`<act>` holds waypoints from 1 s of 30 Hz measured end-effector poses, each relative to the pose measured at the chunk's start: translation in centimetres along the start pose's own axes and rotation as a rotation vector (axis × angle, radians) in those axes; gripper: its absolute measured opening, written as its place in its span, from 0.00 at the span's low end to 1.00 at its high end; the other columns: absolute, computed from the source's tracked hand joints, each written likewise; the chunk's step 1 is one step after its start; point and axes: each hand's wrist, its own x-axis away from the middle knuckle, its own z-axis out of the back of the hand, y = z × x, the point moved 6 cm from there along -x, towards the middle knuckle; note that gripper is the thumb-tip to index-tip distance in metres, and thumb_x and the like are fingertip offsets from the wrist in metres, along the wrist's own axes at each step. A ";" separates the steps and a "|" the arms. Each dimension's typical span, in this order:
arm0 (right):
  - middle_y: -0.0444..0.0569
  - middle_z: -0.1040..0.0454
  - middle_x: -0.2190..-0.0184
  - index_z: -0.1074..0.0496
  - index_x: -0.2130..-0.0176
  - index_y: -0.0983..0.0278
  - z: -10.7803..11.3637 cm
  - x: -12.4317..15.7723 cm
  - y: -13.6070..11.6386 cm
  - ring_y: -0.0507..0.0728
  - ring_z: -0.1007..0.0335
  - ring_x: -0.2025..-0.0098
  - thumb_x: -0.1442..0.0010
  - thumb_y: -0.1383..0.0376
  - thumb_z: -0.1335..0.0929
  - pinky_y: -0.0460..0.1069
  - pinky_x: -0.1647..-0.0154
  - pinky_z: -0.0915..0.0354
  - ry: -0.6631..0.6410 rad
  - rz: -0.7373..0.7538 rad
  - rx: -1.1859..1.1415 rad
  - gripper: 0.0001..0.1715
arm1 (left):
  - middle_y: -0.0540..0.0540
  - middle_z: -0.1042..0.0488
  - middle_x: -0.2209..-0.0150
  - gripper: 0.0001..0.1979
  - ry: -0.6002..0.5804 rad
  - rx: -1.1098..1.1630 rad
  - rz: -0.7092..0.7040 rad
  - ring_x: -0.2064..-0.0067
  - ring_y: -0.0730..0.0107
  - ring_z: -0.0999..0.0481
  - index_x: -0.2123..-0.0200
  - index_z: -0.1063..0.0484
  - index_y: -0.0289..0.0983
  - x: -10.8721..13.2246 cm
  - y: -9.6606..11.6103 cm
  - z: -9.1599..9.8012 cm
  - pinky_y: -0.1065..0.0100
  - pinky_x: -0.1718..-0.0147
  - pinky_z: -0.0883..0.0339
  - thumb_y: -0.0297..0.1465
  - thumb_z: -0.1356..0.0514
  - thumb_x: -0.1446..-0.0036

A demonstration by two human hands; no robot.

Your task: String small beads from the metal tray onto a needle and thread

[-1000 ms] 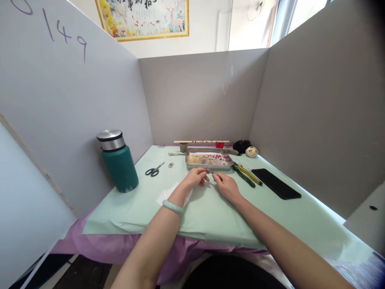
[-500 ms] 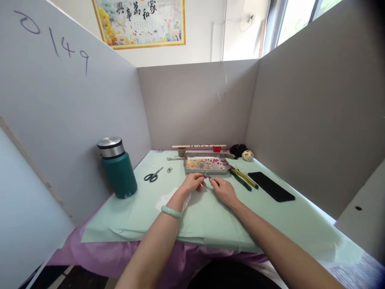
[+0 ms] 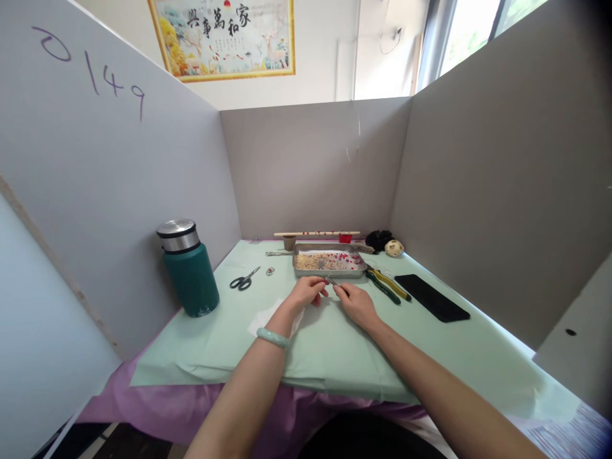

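Observation:
My left hand (image 3: 308,292), with a pale green bangle (image 3: 272,336) on its wrist, is pinched closed just in front of the metal tray (image 3: 329,275). A tiny reddish thing shows at its fingertips, too small to name. My right hand (image 3: 356,303) is closed around a slim metal tool (image 3: 331,281), perhaps tweezers. The tool's tip points left and meets the left fingertips. Inside the tray lie many small beads (image 3: 310,261), tan on the left and red and purple to the right. Beneath the left wrist lies a white tissue (image 3: 261,322).
Scissors (image 3: 245,279) and a small round ornament (image 3: 270,271) lie left. A green bottle (image 3: 194,274) stands farther left. Pliers (image 3: 389,287) and a black phone-like slab (image 3: 433,298) lie right. Behind the tray, a stick (image 3: 315,233) rests across small cups (image 3: 289,242). Grey panels enclose three sides.
The whole view has shifted slightly downward and to the right in the picture. Both hands keep the same pose, with the tool tip still at the left fingertips.

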 end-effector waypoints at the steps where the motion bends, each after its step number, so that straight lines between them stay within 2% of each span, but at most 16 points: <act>1: 0.47 0.27 0.64 0.30 0.61 0.66 0.0 0.0 0.0 0.52 0.30 0.65 0.36 0.59 0.38 0.51 0.62 0.32 -0.001 0.002 0.000 0.14 | 0.44 0.25 0.70 0.14 -0.001 0.000 0.000 0.81 0.81 0.35 0.59 0.28 0.31 0.0 0.0 0.0 0.75 0.80 0.38 0.31 0.47 0.45; 20: 0.47 0.27 0.64 0.30 0.60 0.66 -0.1 0.0 0.0 0.52 0.30 0.64 0.37 0.58 0.37 0.51 0.62 0.32 -0.006 0.000 -0.011 0.14 | 0.45 0.26 0.70 0.13 -0.011 0.004 0.024 0.81 0.81 0.35 0.59 0.28 0.31 0.1 0.1 0.0 0.75 0.80 0.39 0.31 0.46 0.45; 30: 0.47 0.28 0.63 0.30 0.60 0.66 -0.1 0.0 0.1 0.52 0.30 0.64 0.37 0.58 0.38 0.52 0.61 0.33 -0.009 0.000 -0.020 0.14 | 0.45 0.25 0.72 0.13 0.001 0.007 0.044 0.82 0.82 0.36 0.60 0.28 0.30 0.7 1.1 -0.1 0.76 0.80 0.39 0.29 0.46 0.46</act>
